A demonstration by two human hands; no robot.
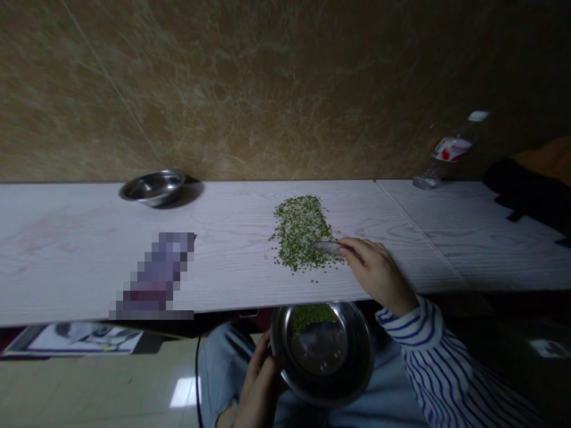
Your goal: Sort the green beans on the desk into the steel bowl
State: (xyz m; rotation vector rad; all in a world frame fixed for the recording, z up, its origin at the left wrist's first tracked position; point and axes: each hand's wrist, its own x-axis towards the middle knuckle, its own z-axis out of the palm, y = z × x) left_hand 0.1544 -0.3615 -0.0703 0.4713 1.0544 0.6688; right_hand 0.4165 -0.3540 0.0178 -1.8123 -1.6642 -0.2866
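Note:
Small green beans [300, 229], which look like mung beans, lie spread in a thin patch on the pale wood-grain table [232, 249]. My right hand [380, 272] reaches over the patch's near right side, its fingers closed on a flat, greyish, thin piece [325, 246] whose exact kind I cannot make out. That piece lies low over the beans. At my lap, below the table edge, is a round steel bowl [366, 365] with more green beans gathered at its far side. My left hand [261, 380] grips the bowl's left rim; some of its fingers are hidden.
A second, smaller steel bowl [154, 189] stands by the wall at back left. Nearer lies a pixelated, blurred-out object [156, 273]. A clear plastic bottle [450, 148] with a white cap stands at back right, beside a dark and orange bundle [530, 178].

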